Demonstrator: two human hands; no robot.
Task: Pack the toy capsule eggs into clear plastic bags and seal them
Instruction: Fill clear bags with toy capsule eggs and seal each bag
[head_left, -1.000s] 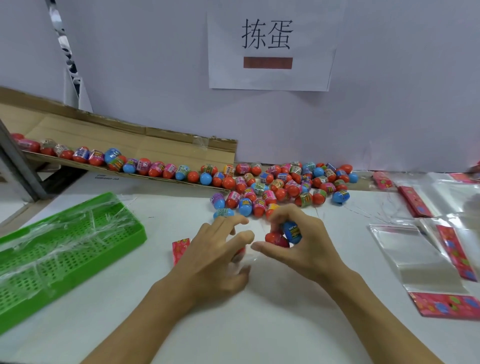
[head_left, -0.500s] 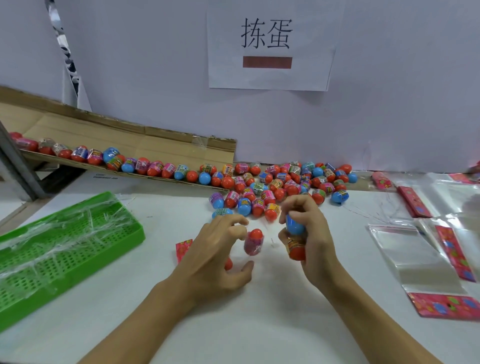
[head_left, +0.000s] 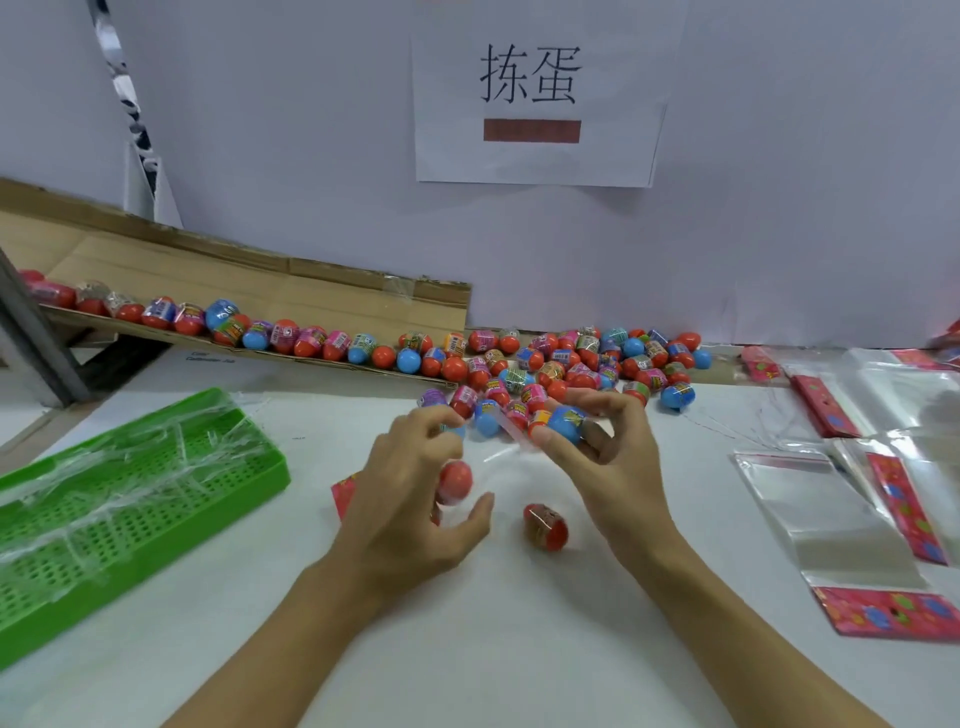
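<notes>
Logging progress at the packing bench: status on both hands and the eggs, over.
Left hand holds red capsule egg. Right hand pinches blue egg at clear bag mouth. Loose red egg on table between hands. Nothing sealed.

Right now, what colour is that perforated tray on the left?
Bright green, draped in clear film; the head view shows it.

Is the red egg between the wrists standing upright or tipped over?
Tipped over: the red egg lies on its side, loose on the white table.
</notes>
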